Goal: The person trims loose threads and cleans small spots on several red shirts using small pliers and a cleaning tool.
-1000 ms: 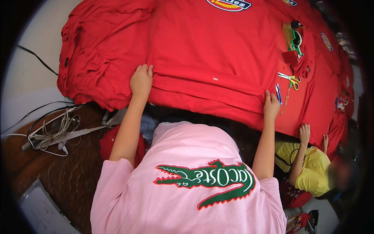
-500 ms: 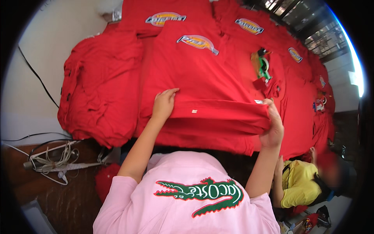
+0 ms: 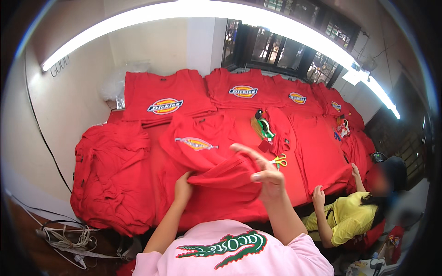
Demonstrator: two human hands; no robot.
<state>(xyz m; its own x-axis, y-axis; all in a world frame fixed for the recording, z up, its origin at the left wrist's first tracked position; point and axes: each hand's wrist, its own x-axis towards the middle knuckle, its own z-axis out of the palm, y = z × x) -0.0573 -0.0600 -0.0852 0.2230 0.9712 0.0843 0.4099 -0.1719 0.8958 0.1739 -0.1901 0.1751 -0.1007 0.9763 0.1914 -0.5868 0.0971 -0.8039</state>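
Note:
A red T-shirt [image 3: 216, 161] with an oval chest print lies in front of me, its lower part lifted and rumpled into a fold. At the left end of that fold, my left hand [image 3: 183, 189] is closed on the cloth. My right hand [image 3: 269, 179] is over the fold's right end, thumb and fingers stretched apart. Whether its palm touches the cloth is hidden. Just beyond the right hand lie yellow-handled scissors [image 3: 281, 160], near a green item with a white ring [image 3: 264, 128].
A heap of red garments [image 3: 110, 179] fills the left side. Several stacks of red printed shirts [image 3: 168, 92] line the back. On the right, a co-worker in a yellow shirt [image 3: 352, 221] handles another red shirt [image 3: 317, 152]. Cables [image 3: 76, 239] tangle at lower left.
The view has tilted up, bringing the lamp and windows in. The shirt's straight hem has become a bunched fold. My right hand's fingers have come off the hem and spread.

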